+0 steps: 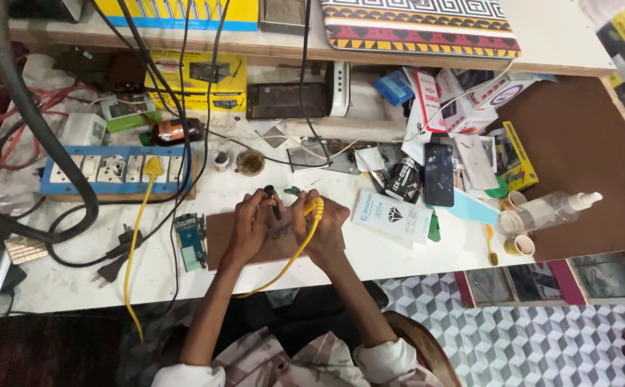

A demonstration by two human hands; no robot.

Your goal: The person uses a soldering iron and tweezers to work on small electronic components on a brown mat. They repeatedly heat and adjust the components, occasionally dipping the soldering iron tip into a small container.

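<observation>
My two hands meet over the brown mat (pixel 219 244) at the near middle of the desk (pixel 398 261), almost knuckle to knuckle. My right hand (pixel 321 228) has its grip pinched on the yellow-handled tool (pixel 314 207), whose yellow cable (pixel 294 258) runs from the fist down and to the near left, off the desk edge towards my lap. My left hand (pixel 252 223) has its grip pressed together round a slim black tool (pixel 273 203), which stands nearly upright, its top tipped slightly to the far side. Between the two, and just below the fingers, lies a small dark part (pixel 281 231) on the mat; I cannot tell what it is, nor whether either tool touches it. That part sits right under both grips, a touch nearer the left one, and the two tools' working ends seem to point inward at it from either side. A small green circuit board (pixel 292 190) lies just beyond my hands, and a blue-green board (pixel 192 240) rests at the mat's left edge.
</observation>
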